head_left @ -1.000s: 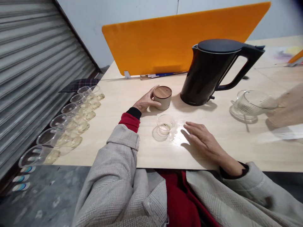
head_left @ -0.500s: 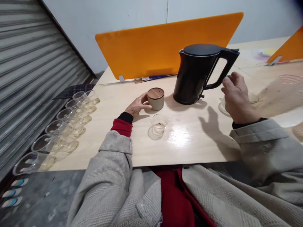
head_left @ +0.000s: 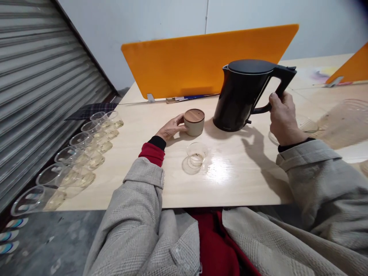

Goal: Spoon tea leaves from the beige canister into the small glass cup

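Note:
My left hand (head_left: 174,127) is closed around the left side of a small grey-beige canister (head_left: 193,128) with a round wooden lid. My right hand (head_left: 284,115) has its fingers wrapped round the lower part of the handle of a black electric kettle (head_left: 236,97). The kettle's spout points left and its lid is closed; whether its base touches the table is hard to tell. In front of the canister stands a clear plastic cup (head_left: 197,153) with small dark bits at its bottom.
Several clear cups with pale liquid (head_left: 86,153) stand in rows along the left table edge. An orange divider (head_left: 207,63) rises behind the kettle, with thin flat items (head_left: 189,98) at its foot. Clear glassware (head_left: 306,124) lies beyond my right hand.
My right hand has closed onto the kettle handle, from having been beside it with curled fingers. My left hand stays at the canister. The whole view has shifted slightly.

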`<action>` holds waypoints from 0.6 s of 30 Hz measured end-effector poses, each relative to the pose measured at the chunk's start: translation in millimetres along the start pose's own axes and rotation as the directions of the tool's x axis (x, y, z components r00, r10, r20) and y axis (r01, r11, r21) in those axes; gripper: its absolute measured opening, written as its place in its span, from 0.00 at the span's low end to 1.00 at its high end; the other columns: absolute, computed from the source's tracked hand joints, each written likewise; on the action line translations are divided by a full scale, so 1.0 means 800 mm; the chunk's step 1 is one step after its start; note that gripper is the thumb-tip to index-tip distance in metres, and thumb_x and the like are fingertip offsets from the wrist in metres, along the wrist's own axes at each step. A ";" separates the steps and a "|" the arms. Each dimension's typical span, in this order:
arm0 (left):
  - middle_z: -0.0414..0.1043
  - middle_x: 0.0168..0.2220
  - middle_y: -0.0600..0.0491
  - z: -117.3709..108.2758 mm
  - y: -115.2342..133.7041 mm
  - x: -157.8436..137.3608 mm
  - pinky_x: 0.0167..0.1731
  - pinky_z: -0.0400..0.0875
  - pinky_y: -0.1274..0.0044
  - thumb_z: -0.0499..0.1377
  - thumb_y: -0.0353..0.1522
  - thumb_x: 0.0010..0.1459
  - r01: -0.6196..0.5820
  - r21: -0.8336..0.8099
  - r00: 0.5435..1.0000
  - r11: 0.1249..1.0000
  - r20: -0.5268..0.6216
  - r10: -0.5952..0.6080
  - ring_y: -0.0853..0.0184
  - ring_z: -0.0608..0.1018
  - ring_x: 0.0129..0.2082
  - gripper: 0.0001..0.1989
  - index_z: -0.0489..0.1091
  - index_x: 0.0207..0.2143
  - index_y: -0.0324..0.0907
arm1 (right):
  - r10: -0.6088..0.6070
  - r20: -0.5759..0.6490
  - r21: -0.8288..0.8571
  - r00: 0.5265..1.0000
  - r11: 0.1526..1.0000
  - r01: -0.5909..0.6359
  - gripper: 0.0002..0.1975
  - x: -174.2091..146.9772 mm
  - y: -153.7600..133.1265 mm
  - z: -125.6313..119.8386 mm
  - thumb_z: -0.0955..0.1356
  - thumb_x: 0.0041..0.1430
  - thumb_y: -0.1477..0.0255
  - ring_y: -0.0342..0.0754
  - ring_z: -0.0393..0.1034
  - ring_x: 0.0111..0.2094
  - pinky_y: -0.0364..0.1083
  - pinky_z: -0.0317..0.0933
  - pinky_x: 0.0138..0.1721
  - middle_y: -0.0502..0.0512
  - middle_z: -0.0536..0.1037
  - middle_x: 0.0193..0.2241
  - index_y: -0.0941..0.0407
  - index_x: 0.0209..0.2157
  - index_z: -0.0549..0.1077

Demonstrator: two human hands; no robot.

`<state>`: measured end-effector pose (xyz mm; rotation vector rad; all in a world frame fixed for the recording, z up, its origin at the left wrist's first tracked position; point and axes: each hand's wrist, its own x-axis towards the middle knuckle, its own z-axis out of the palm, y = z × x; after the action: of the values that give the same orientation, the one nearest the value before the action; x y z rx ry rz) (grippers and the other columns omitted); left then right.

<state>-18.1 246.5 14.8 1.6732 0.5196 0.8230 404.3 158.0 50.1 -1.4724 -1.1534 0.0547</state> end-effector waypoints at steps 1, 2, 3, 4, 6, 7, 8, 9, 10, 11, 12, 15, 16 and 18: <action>0.72 0.67 0.39 -0.001 0.001 0.000 0.70 0.60 0.49 0.75 0.33 0.45 -0.004 0.009 1.000 1.000 0.006 0.004 0.46 0.72 0.68 0.41 0.73 0.64 0.45 | 0.039 -0.033 0.014 0.999 0.999 -0.038 0.11 0.004 -0.006 0.003 0.64 0.74 0.69 0.47 0.70 0.45 0.49 0.64 0.46 0.63 0.75 0.49 0.58 0.53 0.67; 0.71 0.67 0.38 -0.003 0.002 -0.001 0.70 0.60 0.49 0.75 0.34 0.44 0.000 0.018 1.000 1.000 0.001 0.000 0.46 0.72 0.68 0.42 0.73 0.64 0.44 | 0.088 -0.072 0.029 0.993 0.996 -0.086 0.09 0.009 -0.013 0.005 0.66 0.72 0.71 0.46 0.70 0.45 0.48 0.64 0.46 0.62 0.75 0.48 0.58 0.51 0.67; 0.69 0.69 0.37 -0.005 0.004 -0.003 0.70 0.60 0.49 0.76 0.34 0.42 0.013 0.029 1.000 0.999 -0.015 -0.013 0.45 0.71 0.69 0.44 0.72 0.64 0.44 | 0.135 -0.113 0.051 0.984 0.990 -0.130 0.07 0.014 -0.022 0.007 0.67 0.71 0.73 0.44 0.70 0.43 0.47 0.64 0.46 0.61 0.76 0.46 0.58 0.48 0.67; 0.67 0.70 0.37 -0.007 0.007 -0.005 0.69 0.61 0.49 0.77 0.35 0.41 0.034 0.040 0.999 0.999 -0.044 -0.032 0.44 0.69 0.70 0.46 0.71 0.65 0.44 | 0.166 -0.140 0.076 0.976 0.985 -0.157 0.06 0.019 -0.032 0.009 0.68 0.70 0.74 0.43 0.70 0.41 0.46 0.64 0.45 0.59 0.76 0.44 0.57 0.45 0.67; 0.65 0.71 0.36 -0.012 0.016 -0.012 0.68 0.63 0.48 0.77 0.37 0.41 0.075 0.057 0.988 0.996 -0.138 -0.067 0.43 0.67 0.71 0.49 0.69 0.66 0.43 | 0.224 -0.134 0.142 0.965 0.968 -0.205 0.04 0.027 -0.052 0.011 0.68 0.71 0.74 0.40 0.69 0.34 0.45 0.63 0.40 0.53 0.75 0.37 0.56 0.41 0.66; 0.65 0.71 0.36 -0.015 0.023 -0.016 0.67 0.64 0.48 0.77 0.38 0.42 0.082 0.069 0.979 0.994 -0.194 -0.067 0.43 0.67 0.71 0.48 0.68 0.66 0.43 | 0.258 -0.108 0.176 0.960 0.955 -0.237 0.05 0.028 -0.060 0.010 0.66 0.73 0.74 0.38 0.67 0.30 0.44 0.62 0.36 0.50 0.74 0.32 0.55 0.39 0.65; 0.66 0.71 0.36 -0.018 0.030 -0.019 0.67 0.65 0.49 0.77 0.39 0.43 0.074 0.087 0.967 0.993 -0.250 -0.050 0.44 0.68 0.71 0.47 0.69 0.66 0.43 | 0.289 -0.072 0.202 0.955 0.941 -0.270 0.07 0.028 -0.068 0.009 0.65 0.74 0.72 0.38 0.65 0.26 0.43 0.60 0.33 0.46 0.71 0.28 0.55 0.37 0.65; 0.67 0.70 0.37 -0.021 0.037 -0.023 0.66 0.65 0.49 0.77 0.40 0.43 0.052 0.113 0.953 0.992 -0.302 -0.016 0.45 0.69 0.70 0.46 0.69 0.65 0.43 | 0.314 -0.034 0.218 0.949 0.929 -0.300 0.10 0.027 -0.074 0.006 0.64 0.76 0.71 0.38 0.61 0.23 0.43 0.58 0.29 0.44 0.68 0.24 0.54 0.35 0.65; 0.69 0.69 0.38 -0.022 0.046 -0.027 0.66 0.66 0.50 0.77 0.41 0.44 0.020 0.146 0.936 0.989 -0.350 0.032 0.46 0.71 0.69 0.44 0.70 0.63 0.43 | 0.324 -0.001 0.224 0.946 0.922 -0.316 0.12 0.023 -0.078 0.003 0.63 0.76 0.71 0.38 0.58 0.20 0.43 0.56 0.27 0.42 0.64 0.21 0.53 0.33 0.65; 0.71 0.67 0.39 -0.022 0.056 -0.031 0.66 0.67 0.51 0.77 0.42 0.45 -0.016 0.184 0.916 0.983 -0.391 0.088 0.47 0.73 0.67 0.42 0.71 0.62 0.43 | 0.319 0.019 0.232 0.948 0.921 -0.314 0.14 0.018 -0.081 0.000 0.63 0.76 0.72 0.38 0.55 0.19 0.44 0.54 0.25 0.40 0.61 0.19 0.52 0.32 0.64; 0.73 0.66 0.40 -0.020 0.066 -0.037 0.65 0.68 0.53 0.77 0.43 0.46 -0.054 0.221 0.895 0.974 -0.421 0.145 0.48 0.74 0.65 0.40 0.72 0.60 0.44 | 0.301 0.029 0.246 0.953 0.922 -0.299 0.15 0.013 -0.083 -0.003 0.64 0.76 0.73 0.38 0.53 0.18 0.44 0.52 0.24 0.39 0.59 0.18 0.51 0.31 0.64; 0.76 0.62 0.45 0.010 0.106 -0.062 0.63 0.72 0.56 0.74 0.45 0.54 -0.163 0.312 0.850 0.936 -0.437 0.294 0.52 0.78 0.62 0.32 0.73 0.59 0.48 | 0.234 0.004 0.296 0.972 0.928 -0.225 0.18 -0.007 -0.083 -0.010 0.67 0.73 0.76 0.39 0.50 0.17 0.44 0.50 0.22 0.38 0.57 0.16 0.49 0.28 0.60; 0.77 0.62 0.47 0.029 0.121 -0.073 0.63 0.73 0.57 0.72 0.45 0.57 -0.195 0.333 0.845 0.922 -0.420 0.330 0.53 0.78 0.61 0.29 0.72 0.59 0.49 | 0.219 -0.016 0.307 0.976 0.930 -0.204 0.19 -0.014 -0.082 -0.013 0.68 0.72 0.75 0.39 0.50 0.17 0.44 0.49 0.21 0.38 0.56 0.15 0.49 0.27 0.59; 0.76 0.61 0.49 0.080 0.150 -0.101 0.61 0.75 0.57 0.68 0.44 0.63 -0.238 0.335 0.848 0.911 -0.386 0.364 0.55 0.78 0.61 0.24 0.72 0.60 0.52 | 0.193 -0.056 0.330 0.980 0.929 -0.164 0.20 -0.028 -0.079 -0.021 0.70 0.70 0.70 0.39 0.50 0.17 0.44 0.48 0.20 0.38 0.56 0.15 0.48 0.27 0.58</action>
<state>-33.2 116.1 102.8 1.8568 0.7158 1.4426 365.3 118.9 91.6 -1.2672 -0.8877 0.2909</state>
